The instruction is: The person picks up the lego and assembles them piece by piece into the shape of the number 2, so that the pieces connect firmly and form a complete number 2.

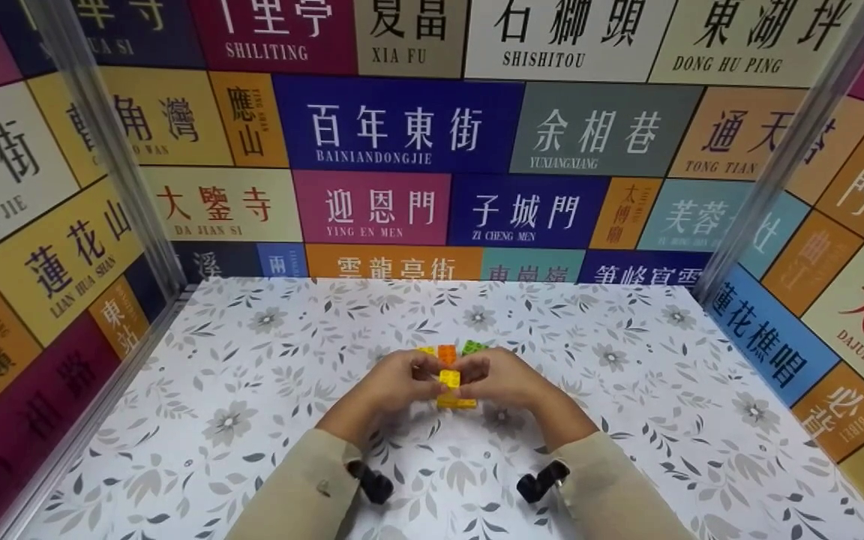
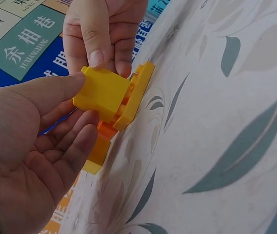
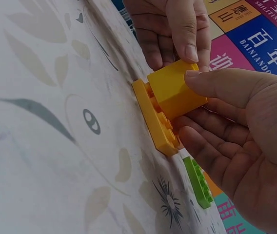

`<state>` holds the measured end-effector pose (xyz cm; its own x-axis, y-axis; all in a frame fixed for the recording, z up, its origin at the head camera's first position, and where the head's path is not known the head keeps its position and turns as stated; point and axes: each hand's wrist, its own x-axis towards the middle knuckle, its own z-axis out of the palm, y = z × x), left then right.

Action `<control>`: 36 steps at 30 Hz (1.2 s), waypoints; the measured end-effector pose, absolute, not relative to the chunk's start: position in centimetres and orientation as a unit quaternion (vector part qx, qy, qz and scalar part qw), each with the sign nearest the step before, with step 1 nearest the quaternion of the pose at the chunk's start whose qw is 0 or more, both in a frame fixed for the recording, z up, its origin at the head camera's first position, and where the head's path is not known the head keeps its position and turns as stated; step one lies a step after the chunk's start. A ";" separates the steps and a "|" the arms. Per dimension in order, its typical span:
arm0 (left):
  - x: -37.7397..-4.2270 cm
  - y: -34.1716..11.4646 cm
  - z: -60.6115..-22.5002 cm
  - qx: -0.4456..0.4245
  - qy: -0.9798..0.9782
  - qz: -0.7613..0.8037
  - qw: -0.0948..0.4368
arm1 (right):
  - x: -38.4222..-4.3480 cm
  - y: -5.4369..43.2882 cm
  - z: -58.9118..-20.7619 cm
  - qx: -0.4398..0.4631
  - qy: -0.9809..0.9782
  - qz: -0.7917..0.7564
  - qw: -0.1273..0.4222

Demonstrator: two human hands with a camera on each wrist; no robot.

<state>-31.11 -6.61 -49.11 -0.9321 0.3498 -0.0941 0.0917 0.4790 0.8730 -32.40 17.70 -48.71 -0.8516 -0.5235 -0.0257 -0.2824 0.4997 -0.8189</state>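
Observation:
Both hands pinch one yellow toy building block [image 2: 104,92] low over the table. The left hand [image 1: 402,381] has its thumb on the block's near face. Opposite it, the right hand [image 1: 503,382] sets its thumb by the other edge, fingers behind. Directly under the block lies a flat, longer yellow-orange brick [image 3: 153,119] with a row of studs. Some studs show at the block's lower edge; whether the two are fully joined I cannot tell. Just beyond the hands are an orange brick [image 1: 446,352], a green brick [image 1: 472,347] and another yellow brick [image 2: 97,155], partly hidden.
A white table [image 1: 252,465] printed with grey leaves and flowers spreads around the hands. Panels of colourful lettered signs [image 1: 402,127] stand behind and at both sides. Each sleeved forearm has a black strap device [image 1: 372,484] at the wrist.

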 end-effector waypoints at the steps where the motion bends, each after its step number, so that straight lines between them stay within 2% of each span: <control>1: -31.1 -6.6 -49.1 0.129 0.850 0.494 0.131 | -32.4 17.7 -48.7 -0.236 0.854 -0.442 0.137; 36: -31.4 -6.6 -49.5 0.106 0.833 0.526 0.136 | -32.5 17.9 -48.8 -0.218 0.866 -0.426 0.146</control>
<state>-31.44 -6.63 -49.55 -0.9402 0.3207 -0.1149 0.0339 0.4235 0.9053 -32.49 17.88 -48.85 -0.8618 -0.5028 -0.0675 -0.2535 0.5420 -0.8012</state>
